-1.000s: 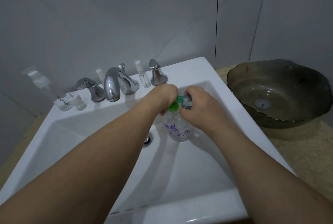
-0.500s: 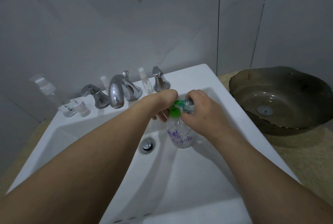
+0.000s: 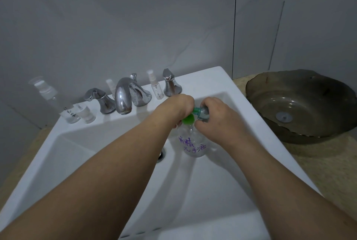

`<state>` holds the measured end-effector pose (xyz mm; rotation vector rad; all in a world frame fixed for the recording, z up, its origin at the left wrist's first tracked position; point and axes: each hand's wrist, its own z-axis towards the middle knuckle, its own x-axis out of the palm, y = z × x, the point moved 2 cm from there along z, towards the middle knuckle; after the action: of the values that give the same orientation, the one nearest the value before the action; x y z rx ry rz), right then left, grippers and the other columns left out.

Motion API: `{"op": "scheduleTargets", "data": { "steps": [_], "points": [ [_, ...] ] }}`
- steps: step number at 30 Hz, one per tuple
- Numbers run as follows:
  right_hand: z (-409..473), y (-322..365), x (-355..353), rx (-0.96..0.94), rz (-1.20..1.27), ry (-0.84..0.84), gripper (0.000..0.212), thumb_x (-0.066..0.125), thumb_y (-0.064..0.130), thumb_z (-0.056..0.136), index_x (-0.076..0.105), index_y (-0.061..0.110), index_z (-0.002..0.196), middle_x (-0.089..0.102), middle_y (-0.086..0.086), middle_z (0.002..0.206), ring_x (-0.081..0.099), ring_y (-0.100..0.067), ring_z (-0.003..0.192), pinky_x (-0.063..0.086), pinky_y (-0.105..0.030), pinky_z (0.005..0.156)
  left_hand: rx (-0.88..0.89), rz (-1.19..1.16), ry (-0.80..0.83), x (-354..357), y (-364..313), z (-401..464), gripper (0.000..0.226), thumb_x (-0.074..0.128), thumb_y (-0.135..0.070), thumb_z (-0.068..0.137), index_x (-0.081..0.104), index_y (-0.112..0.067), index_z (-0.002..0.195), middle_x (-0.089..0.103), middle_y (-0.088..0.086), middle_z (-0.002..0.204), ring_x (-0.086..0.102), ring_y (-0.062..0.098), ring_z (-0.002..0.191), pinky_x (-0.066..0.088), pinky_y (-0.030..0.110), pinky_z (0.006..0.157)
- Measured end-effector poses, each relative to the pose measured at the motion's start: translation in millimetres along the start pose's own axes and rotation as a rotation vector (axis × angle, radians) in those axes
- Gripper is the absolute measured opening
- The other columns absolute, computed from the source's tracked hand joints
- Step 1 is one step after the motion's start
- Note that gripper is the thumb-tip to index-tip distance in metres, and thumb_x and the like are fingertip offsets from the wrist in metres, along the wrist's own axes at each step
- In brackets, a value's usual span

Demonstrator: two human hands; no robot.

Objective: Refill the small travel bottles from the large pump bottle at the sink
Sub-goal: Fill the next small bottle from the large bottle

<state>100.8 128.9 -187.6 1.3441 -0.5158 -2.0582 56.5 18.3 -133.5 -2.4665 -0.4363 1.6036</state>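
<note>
A large clear pump bottle [image 3: 194, 144] with purple writing stands upright in the white sink [image 3: 204, 77] basin, right of the drain. My left hand [image 3: 177, 107] is closed over its green pump head [image 3: 188, 119]. In my right hand [image 3: 218, 122] is a small clear travel bottle [image 3: 202, 113], tilted with its mouth against the pump's nozzle. On the back ledge stand a small spray bottle [image 3: 156, 87], a second one [image 3: 111, 87] partly behind the faucet, and a taller clear bottle [image 3: 56, 102] at the far left.
A chrome faucet [image 3: 123, 95] and two chrome handles [image 3: 100, 99] [image 3: 170, 85] line the back ledge. A small clear cap [image 3: 87, 113] stands beside the tall bottle. A dark glass bowl [image 3: 301, 104] rests on the counter to the right. Grey wall tiles rise behind.
Both hands keep their hold at the pump head and the small bottle. Only my view has shifted a little, so everything sits slightly lower in the frame.
</note>
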Motion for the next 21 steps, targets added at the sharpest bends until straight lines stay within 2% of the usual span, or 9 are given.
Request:
{"op": "scheduleTargets", "data": {
  "steps": [2,4,6,8,10,11,15,19,21],
  "points": [
    [0,1,-1,0.007,-0.006,0.013,0.027,0.068,0.027,0.074,0.044,0.021,0.086,0.047,0.004,0.087,0.05,-0.022,0.078,0.044,-0.036,0.064,0.027,-0.002,-0.003,0,1,0,0.028,0.035,0.007,0.086,0.062,0.01,0.091,0.068,0.029,0.081,0.071,0.038,0.069,0.061,0.046,0.07],
    [0,2,-1,0.006,-0.01,0.003,0.027,0.068,0.027,0.073,0.046,0.021,0.087,0.046,0.005,0.087,0.051,-0.022,0.079,0.044,-0.036,0.065,0.031,-0.026,0.0,0,2,-1,0.027,0.034,0.005,0.087,0.06,0.007,0.09,0.066,0.026,0.077,0.068,0.035,0.065,0.058,0.036,0.059],
    [0,3,-2,-0.014,-0.006,-0.011,0.027,0.068,0.026,0.072,0.047,0.021,0.088,0.046,0.006,0.087,0.052,-0.023,0.079,0.045,-0.037,0.065,0.009,-0.082,0.025,-2,4,-3,0.031,0.03,-0.003,0.092,0.06,0.005,0.098,0.067,0.026,0.088,0.068,0.036,0.077,0.046,0.03,0.051],
    [0,4,-2,-0.023,0.001,-0.012,0.027,0.068,0.027,0.072,0.045,0.022,0.086,0.046,0.007,0.086,0.051,-0.022,0.078,0.044,-0.036,0.064,-0.006,-0.144,0.07,-6,8,-5,0.036,0.028,-0.014,0.094,0.06,0.001,0.099,0.069,0.024,0.1,0.068,0.036,0.088,0.043,0.03,0.056],
    [1,5,-3,-0.024,0.01,-0.018,0.029,0.068,0.027,0.072,0.042,0.024,0.085,0.046,0.006,0.086,0.049,-0.021,0.077,0.043,-0.036,0.063,-0.042,-0.185,0.107,-9,10,-6,0.039,0.028,-0.023,0.089,0.061,-0.004,0.092,0.07,0.019,0.103,0.068,0.034,0.087,0.047,0.034,0.074],
    [1,4,-2,-0.026,0.013,-0.023,0.029,0.067,0.028,0.071,0.042,0.024,0.085,0.046,0.006,0.085,0.049,-0.021,0.076,0.044,-0.036,0.063,-0.051,-0.192,0.113,-9,10,-6,0.039,0.027,-0.025,0.088,0.061,-0.005,0.091,0.07,0.017,0.103,0.068,0.033,0.086,0.047,0.035,0.079],
    [-1,4,-4,-0.028,0.03,-0.033,0.026,0.061,0.034,0.068,0.044,0.023,0.084,0.049,0.003,0.084,0.051,-0.023,0.075,0.046,-0.039,0.062,-0.06,-0.213,0.102,-10,8,-11,0.036,0.026,-0.024,0.092,0.057,-0.006,0.086,0.068,0.019,0.104,0.066,0.035,0.088,0.038,0.028,0.056],
    [-1,2,-5,-0.002,0.011,-0.022,0.026,0.063,0.032,0.07,0.044,0.024,0.085,0.05,0.002,0.087,0.052,-0.024,0.077,0.047,-0.04,0.065,-0.072,-0.219,0.087,-10,8,-12,0.037,0.026,-0.02,0.093,0.057,-0.003,0.104,0.068,0.02,0.106,0.067,0.034,0.092,0.036,0.027,0.051],
    [-2,2,-4,0.005,0.002,-0.014,0.027,0.066,0.027,0.072,0.043,0.024,0.085,0.051,0.002,0.088,0.053,-0.024,0.078,0.047,-0.04,0.065,-0.044,-0.171,0.054,-8,7,-6,0.038,0.026,-0.015,0.093,0.058,0.001,0.107,0.069,0.023,0.102,0.068,0.035,0.088,0.038,0.029,0.051]
  ]
}}
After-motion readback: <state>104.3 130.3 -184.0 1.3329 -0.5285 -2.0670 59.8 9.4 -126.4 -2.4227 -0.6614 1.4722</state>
